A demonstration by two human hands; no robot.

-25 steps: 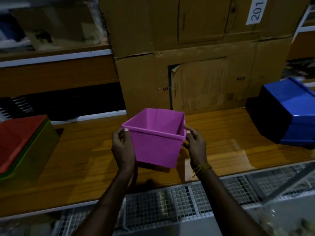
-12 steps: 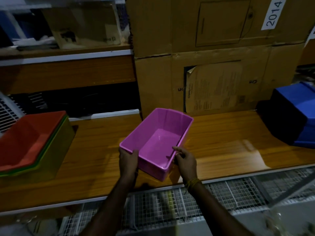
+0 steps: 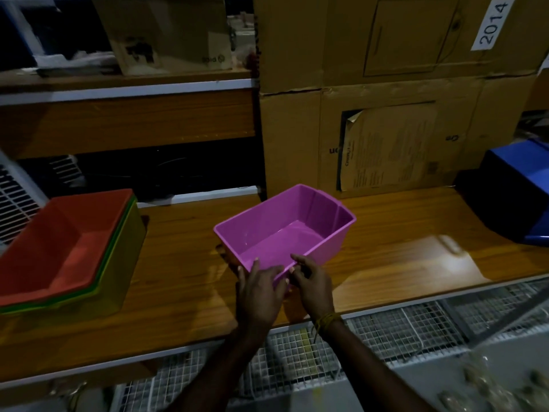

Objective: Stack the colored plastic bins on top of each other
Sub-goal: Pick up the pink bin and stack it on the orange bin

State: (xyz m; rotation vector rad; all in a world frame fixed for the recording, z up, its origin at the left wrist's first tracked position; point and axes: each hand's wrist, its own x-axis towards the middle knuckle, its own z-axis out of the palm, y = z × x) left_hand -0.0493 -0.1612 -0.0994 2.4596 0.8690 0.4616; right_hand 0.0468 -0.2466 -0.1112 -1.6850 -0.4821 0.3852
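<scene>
A pink plastic bin (image 3: 300,221) sits open side up in the middle of the wooden shelf (image 3: 386,263), turned at an angle. My left hand (image 3: 261,289) and my right hand (image 3: 312,281) both grip its near rim, close together. At the left stands a stack of nested bins with a red bin (image 3: 65,242) on top, a thin green rim below it and a yellow-olive bin (image 3: 124,263) at the bottom. A blue bin (image 3: 523,197) lies tipped over at the right edge.
Large cardboard boxes (image 3: 386,138) stand stacked behind the pink bin; the upper one bears a "2014" label. A higher shelf at the back left holds a smaller box (image 3: 166,34). White wire mesh (image 3: 386,337) runs below the shelf's front edge.
The pink bin came down from a raised, tilted hold to the shelf surface. My hands slid from its two sides to its near rim. The view shifted left.
</scene>
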